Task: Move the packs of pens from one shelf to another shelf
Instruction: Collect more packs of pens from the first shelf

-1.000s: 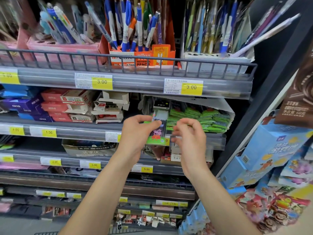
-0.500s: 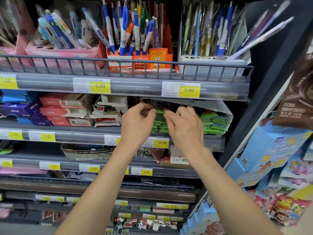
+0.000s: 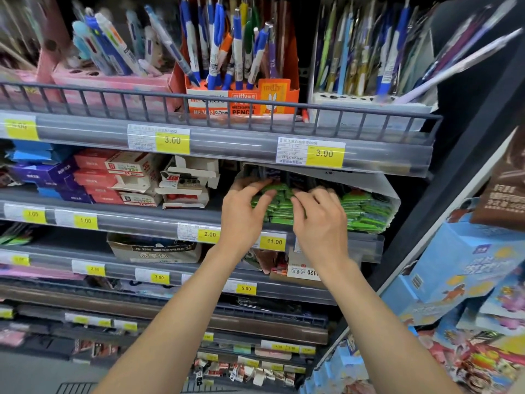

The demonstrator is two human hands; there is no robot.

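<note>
Second shelf (image 3: 142, 220), both hands (image 3: 284, 217) touching green packs (image 3: 363, 211)

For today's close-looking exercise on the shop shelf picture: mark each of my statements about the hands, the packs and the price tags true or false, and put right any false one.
1. Both hands are at the row of green packs. True: the left hand and the right hand reach into it.
2. The price tag just below the hands reads 3.00. False: it reads 11.00.
3. The orange box of pens stands on the shelf above the green packs. True.
4. The right hand holds a blue pen. False: its fingers touch the green packs.
5. The green packs hang from hooks. False: they stand in a white tray.
</note>
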